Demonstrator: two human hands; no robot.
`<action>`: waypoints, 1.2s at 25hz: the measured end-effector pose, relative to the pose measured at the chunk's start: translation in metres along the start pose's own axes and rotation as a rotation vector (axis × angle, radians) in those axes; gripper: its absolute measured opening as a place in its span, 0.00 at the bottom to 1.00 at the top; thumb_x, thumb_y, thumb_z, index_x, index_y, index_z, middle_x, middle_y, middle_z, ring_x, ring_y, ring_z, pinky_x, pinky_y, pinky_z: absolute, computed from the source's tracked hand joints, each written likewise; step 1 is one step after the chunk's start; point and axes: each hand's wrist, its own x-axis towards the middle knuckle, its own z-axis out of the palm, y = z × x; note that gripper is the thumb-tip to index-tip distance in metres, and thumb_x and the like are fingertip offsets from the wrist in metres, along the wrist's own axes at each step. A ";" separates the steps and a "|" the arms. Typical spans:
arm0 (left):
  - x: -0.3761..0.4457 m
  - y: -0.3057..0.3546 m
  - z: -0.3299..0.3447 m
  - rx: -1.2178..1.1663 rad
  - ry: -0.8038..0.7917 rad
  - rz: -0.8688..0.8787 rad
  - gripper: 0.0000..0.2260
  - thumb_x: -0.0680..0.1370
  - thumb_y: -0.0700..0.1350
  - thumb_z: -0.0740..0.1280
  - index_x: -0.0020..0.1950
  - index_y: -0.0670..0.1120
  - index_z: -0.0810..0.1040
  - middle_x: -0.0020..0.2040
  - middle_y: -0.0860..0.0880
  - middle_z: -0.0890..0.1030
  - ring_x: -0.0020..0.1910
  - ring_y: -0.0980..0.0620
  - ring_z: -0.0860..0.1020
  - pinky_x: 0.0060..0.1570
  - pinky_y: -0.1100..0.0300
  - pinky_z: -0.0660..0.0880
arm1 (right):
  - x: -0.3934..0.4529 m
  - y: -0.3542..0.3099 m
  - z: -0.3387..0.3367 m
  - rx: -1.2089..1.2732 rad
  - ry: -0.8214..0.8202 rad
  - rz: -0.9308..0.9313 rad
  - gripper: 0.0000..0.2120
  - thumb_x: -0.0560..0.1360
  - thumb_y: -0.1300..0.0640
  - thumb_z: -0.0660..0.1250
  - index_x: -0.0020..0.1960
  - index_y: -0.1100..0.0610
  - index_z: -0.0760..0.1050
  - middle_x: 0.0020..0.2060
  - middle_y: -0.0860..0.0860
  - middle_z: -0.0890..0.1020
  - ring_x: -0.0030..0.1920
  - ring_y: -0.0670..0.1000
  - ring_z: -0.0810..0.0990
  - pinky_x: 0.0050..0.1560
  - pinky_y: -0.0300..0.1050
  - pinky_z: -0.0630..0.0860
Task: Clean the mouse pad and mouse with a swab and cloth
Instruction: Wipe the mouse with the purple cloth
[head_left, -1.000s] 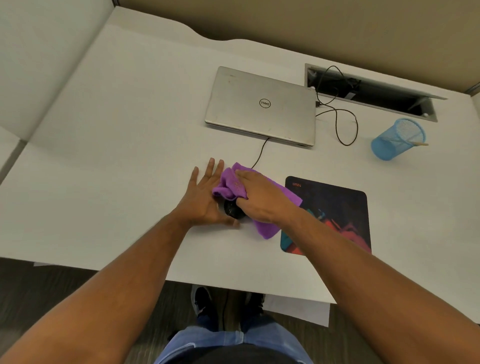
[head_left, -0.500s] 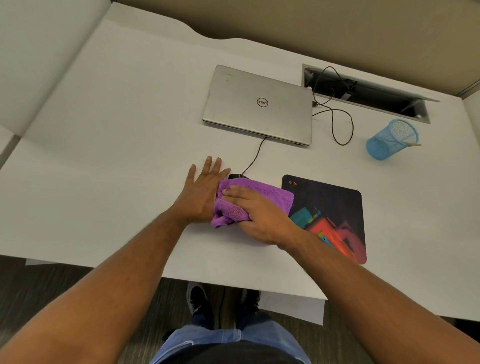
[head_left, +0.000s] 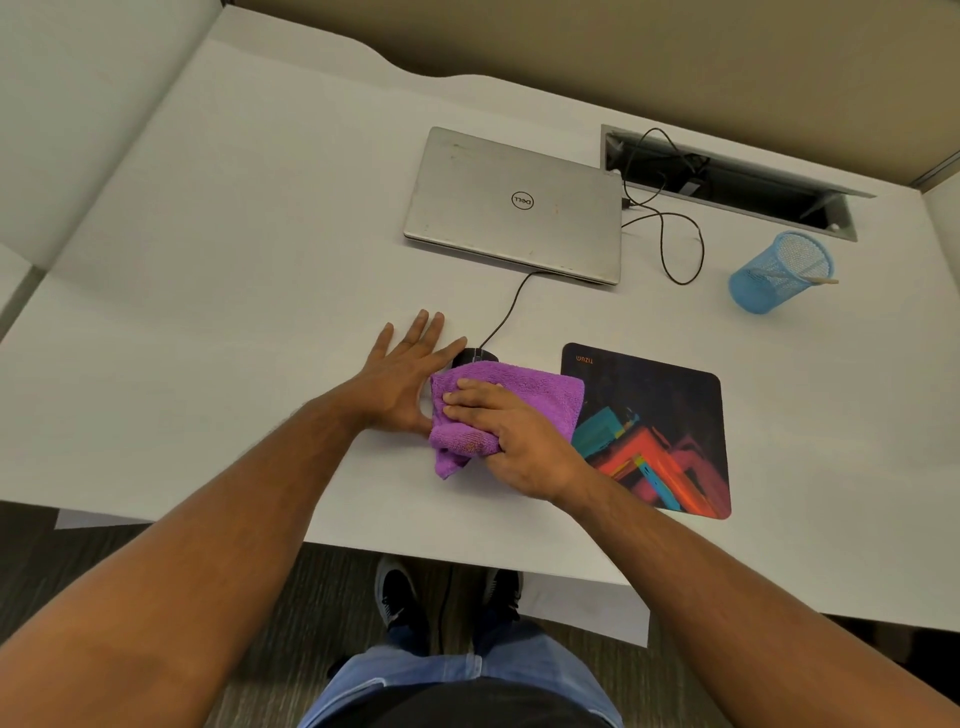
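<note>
I see the black wired mouse (head_left: 475, 357) on the white desk (head_left: 208, 312), just left of the mouse pad (head_left: 654, 431), almost wholly covered by the purple cloth (head_left: 511, 395). My right hand (head_left: 511, 441) is curled down onto the cloth and grips it; my left hand (head_left: 402, 382) lies flat with fingers spread, pressed against the mouse's side, gripping nothing. I judge the mouse wipe is under way; whether the pad is already cleaned I cannot tell. A stick that may be the swab (head_left: 810, 279) sits in the blue mesh cup (head_left: 779, 273), well apart. The mouse cable (head_left: 511, 304) runs to the closed Dell laptop (head_left: 514, 208) and could snag.
</note>
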 end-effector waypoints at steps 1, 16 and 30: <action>0.000 0.000 -0.001 0.009 -0.012 -0.005 0.56 0.66 0.74 0.68 0.81 0.56 0.38 0.78 0.48 0.29 0.74 0.53 0.25 0.72 0.42 0.29 | -0.002 0.001 0.002 -0.003 0.014 -0.013 0.28 0.73 0.68 0.72 0.72 0.57 0.76 0.72 0.51 0.75 0.77 0.49 0.65 0.79 0.54 0.60; -0.002 0.013 -0.018 0.006 -0.103 -0.087 0.46 0.74 0.52 0.71 0.81 0.55 0.42 0.79 0.48 0.32 0.76 0.52 0.29 0.73 0.44 0.30 | -0.027 0.001 0.010 -0.220 0.010 -0.048 0.09 0.73 0.65 0.75 0.52 0.59 0.84 0.52 0.50 0.81 0.58 0.50 0.73 0.58 0.48 0.75; -0.004 0.011 -0.008 -0.082 -0.025 -0.039 0.58 0.61 0.79 0.67 0.80 0.60 0.41 0.80 0.48 0.33 0.75 0.54 0.26 0.73 0.40 0.31 | 0.036 -0.008 -0.051 0.260 0.219 0.547 0.06 0.76 0.60 0.66 0.40 0.53 0.74 0.34 0.50 0.78 0.34 0.50 0.75 0.35 0.43 0.70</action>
